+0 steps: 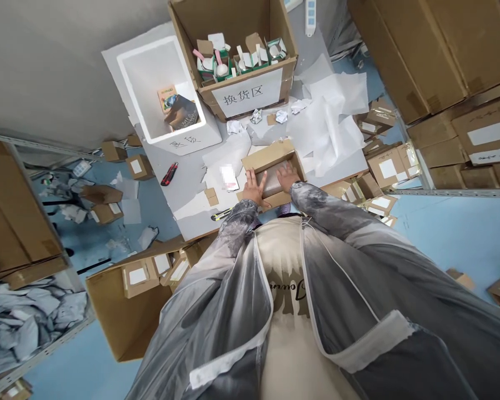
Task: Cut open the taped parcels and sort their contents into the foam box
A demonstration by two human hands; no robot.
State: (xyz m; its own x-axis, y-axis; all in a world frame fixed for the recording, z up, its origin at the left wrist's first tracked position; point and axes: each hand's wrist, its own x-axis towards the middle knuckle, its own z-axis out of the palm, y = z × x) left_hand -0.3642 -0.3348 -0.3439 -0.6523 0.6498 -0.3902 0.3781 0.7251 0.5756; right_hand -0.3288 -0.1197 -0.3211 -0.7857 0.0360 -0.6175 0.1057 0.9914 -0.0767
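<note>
A small open cardboard box (289,148) sits at the near edge of the grey table in front of me. Inside it lies a brownish bundle (270,176) that looks wrapped in clear film; what it contains cannot be made out. My left hand (255,189) is at the box's left end, fingers spread and thumb pointing toward the bundle. Over the right end rests my right hand (287,176), its fingers spread flat on the bundle. A yellow-and-black utility knife (221,214) lies left of my left wrist, and a small white printed card (230,179) lies beyond it.
A red-and-black utility knife (169,174) lies on the table's left part. Behind stand a white foam box (179,143) and a large carton (250,94) of small green-and-white boxes. Thin white packing sheets (331,122) cover the right side. An open carton (116,316) with parcels stands below left.
</note>
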